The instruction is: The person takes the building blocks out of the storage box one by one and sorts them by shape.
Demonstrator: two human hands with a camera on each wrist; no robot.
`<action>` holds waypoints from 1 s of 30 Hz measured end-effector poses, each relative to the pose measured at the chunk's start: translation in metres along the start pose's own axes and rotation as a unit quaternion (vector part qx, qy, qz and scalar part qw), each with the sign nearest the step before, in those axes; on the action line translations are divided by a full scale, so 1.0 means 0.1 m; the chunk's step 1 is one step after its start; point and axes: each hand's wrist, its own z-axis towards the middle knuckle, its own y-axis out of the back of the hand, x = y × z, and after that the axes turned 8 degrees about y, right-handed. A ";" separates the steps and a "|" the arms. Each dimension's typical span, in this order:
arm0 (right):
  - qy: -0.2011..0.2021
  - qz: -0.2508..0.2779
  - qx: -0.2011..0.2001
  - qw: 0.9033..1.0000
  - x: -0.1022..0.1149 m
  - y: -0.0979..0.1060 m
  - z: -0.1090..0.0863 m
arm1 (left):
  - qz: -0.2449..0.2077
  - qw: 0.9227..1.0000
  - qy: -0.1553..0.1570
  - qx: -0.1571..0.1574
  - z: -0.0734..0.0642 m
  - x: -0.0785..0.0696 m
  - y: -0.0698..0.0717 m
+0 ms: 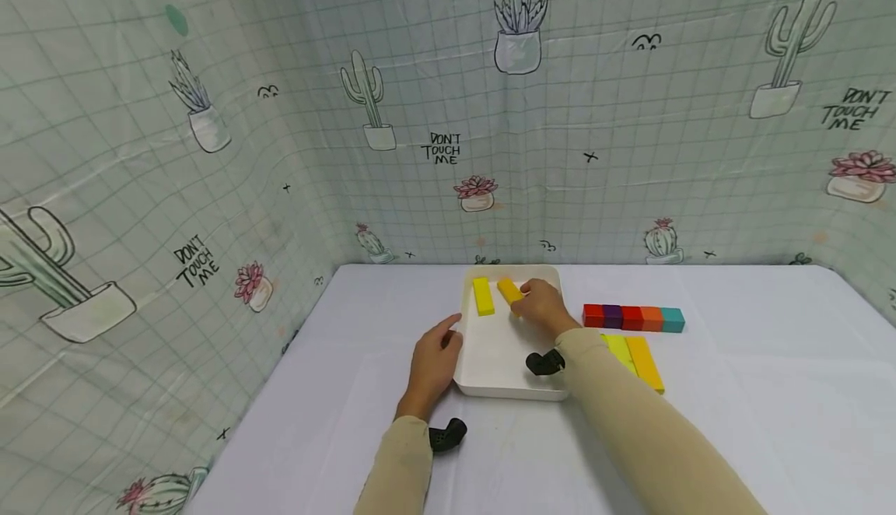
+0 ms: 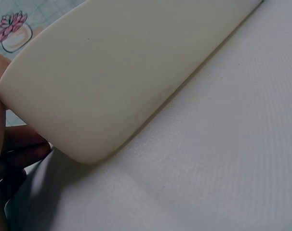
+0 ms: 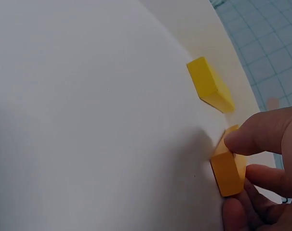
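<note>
A white tray [image 1: 490,355] lies on the table. Inside it, my right hand [image 1: 542,305] pinches an orange-yellow block [image 1: 509,290] between thumb and fingers. The right wrist view shows this block [image 3: 226,173] with the thumb on its upper side and fingers around its far side. A bright yellow block [image 1: 483,296] lies in the tray to the left of the held one. My left hand [image 1: 432,359] rests at the tray's left wall. In the left wrist view its fingers [image 2: 25,153] are loosely bent beside the outer wall of the tray [image 2: 102,86].
Right of the tray stands a row of small blocks [image 1: 632,317] in red, purple, orange and teal. In front of it lie a yellow-green block [image 1: 619,352] and an orange-yellow block [image 1: 645,365], partly behind my right sleeve. A patterned cloth [image 1: 560,110] hangs behind the white table [image 1: 350,390].
</note>
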 end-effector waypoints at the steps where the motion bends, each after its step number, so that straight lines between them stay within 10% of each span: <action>1: 0.000 -0.005 0.000 1.000 -0.01 0.00 0.00 | 0.003 1.000 0.000 0.001 0.00 0.00 0.00; 30: -0.015 -0.030 -0.021 0.999 -0.01 -0.03 -0.05 | 0.006 1.000 0.000 0.001 -0.01 -0.02 -0.01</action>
